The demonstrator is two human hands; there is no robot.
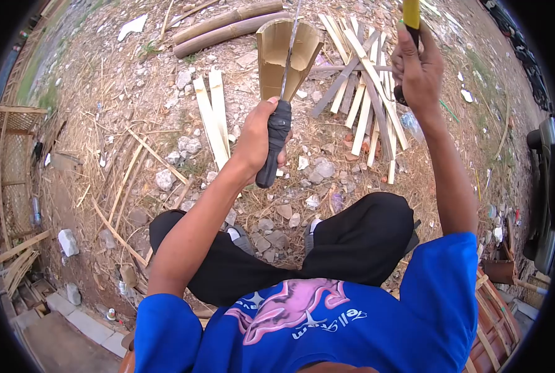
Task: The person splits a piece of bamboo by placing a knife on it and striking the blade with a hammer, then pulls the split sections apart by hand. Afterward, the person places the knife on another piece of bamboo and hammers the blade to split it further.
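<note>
"Currently, where is the bamboo section, and how does it look?"

"It is at the upper centre, directly beyond the left hand (256, 138). The bamboo section (271, 69) is pale tan, open and hollow towards the wearer, with a broad, curved far end and sides that narrow towards the hand. A long, thin blade (285, 78) crosses in front of the hollow; whether it touches the inner wall cannot be told."

"Specify the state of each grip."

"The left hand is closed around the black-wrapped handle (279, 124) of the blade, thumb uppermost. The right hand (422, 73) is raised at the upper right, fingers closed around a yellow-and-black tool (410, 13). The upper part of that tool runs out of view, so its type cannot be told."

"Which items surround the work?"

"Two bamboo poles (228, 28) lie beyond it, to the left. Two pale strips (211, 121) lie on the ground, left of the section. To the right, a crossed pile of pale and grey strips (368, 93) spreads near the right hand. Stones (164, 180) and dry straw cover the ground."

"State the obstructions."

"The fingers cover part of the handle, the blade hides a narrow line of the hollow, and the right hand conceals part of its tool."
</note>
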